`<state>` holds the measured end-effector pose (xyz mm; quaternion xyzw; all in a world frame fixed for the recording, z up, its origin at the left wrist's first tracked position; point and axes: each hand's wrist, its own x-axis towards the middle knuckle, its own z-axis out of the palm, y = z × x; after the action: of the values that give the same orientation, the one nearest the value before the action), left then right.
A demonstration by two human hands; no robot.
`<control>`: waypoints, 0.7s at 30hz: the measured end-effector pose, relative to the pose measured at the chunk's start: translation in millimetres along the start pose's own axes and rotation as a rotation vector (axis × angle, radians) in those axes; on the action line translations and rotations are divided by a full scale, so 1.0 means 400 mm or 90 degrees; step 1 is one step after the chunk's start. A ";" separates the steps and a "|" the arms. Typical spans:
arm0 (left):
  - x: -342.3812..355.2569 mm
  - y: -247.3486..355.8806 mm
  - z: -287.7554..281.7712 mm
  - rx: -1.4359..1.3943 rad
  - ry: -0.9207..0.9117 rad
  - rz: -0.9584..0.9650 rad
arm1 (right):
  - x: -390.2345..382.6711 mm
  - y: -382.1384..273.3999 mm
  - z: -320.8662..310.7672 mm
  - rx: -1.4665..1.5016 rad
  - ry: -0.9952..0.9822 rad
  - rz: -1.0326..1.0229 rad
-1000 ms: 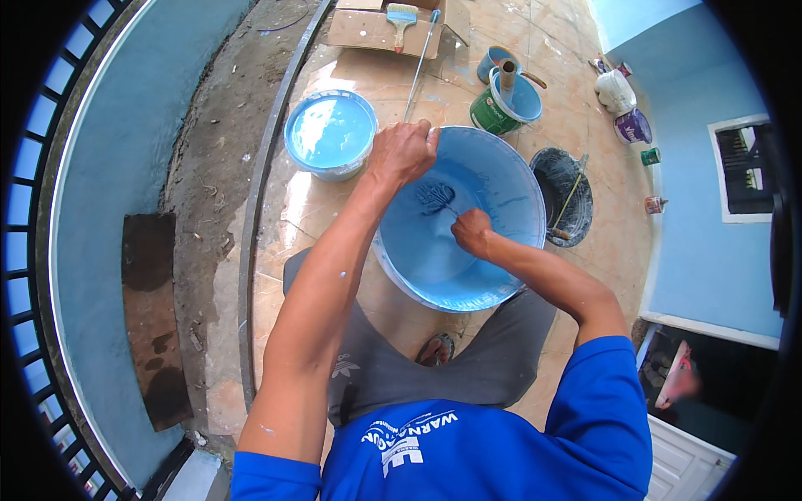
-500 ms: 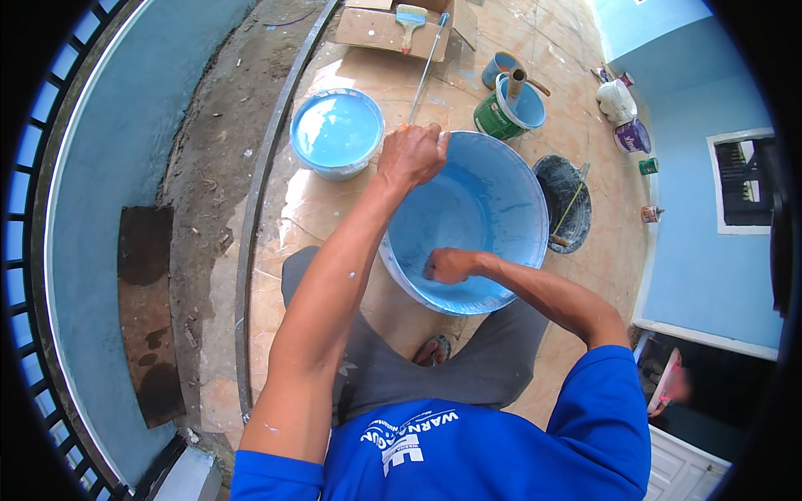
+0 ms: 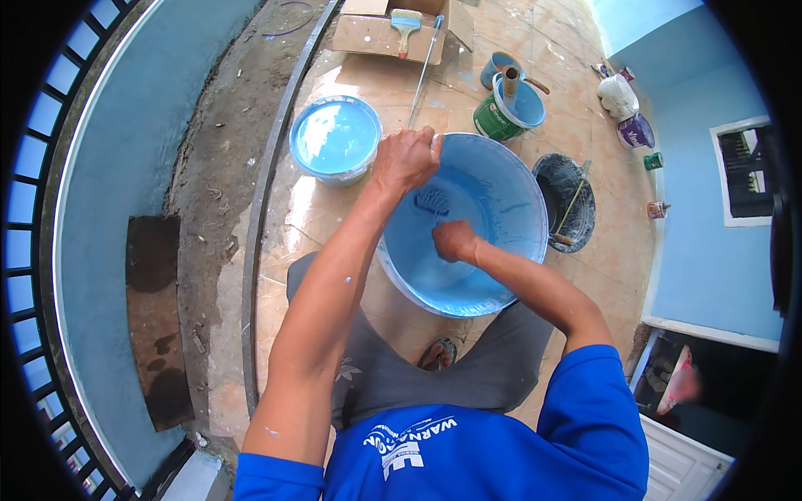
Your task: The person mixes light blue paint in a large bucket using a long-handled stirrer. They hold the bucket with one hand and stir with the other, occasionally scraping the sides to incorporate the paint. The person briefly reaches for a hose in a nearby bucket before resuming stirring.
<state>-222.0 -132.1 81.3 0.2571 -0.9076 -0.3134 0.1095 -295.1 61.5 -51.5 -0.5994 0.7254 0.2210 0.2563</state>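
A large white bucket holds light blue paint, with its far-left rim under my left hand, whose fingers are closed on that rim. Inside the bucket, my right hand is closed round the handle of a tool with a bristly or wire head, which stands out above the hand. A smaller tub full of blue paint sits beyond my left hand, beside a long thin rod.
Beyond are a cardboard box with a wide brush, green bucket and dark tub. Several cans line the right wall. A concrete edge runs along the left.
My right hand went down toward the bucket's near side, then back up toward its middle, where the tool's head shows again. My left hand stays on the rim.
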 end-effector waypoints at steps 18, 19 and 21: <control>-0.002 -0.009 0.004 0.011 -0.002 -0.008 | -0.143 0.006 -0.219 0.140 -0.050 -0.002; -0.002 -0.009 0.002 0.013 0.002 -0.009 | -0.112 0.020 -0.208 0.134 -0.015 0.027; -0.001 -0.007 0.007 0.014 0.009 -0.004 | -0.037 0.046 -0.161 0.123 0.056 0.093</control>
<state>-221.4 -132.2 77.1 0.2635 -0.9094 -0.3017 0.1121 -317.9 35.7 7.8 -0.5264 0.7956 0.1416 0.2642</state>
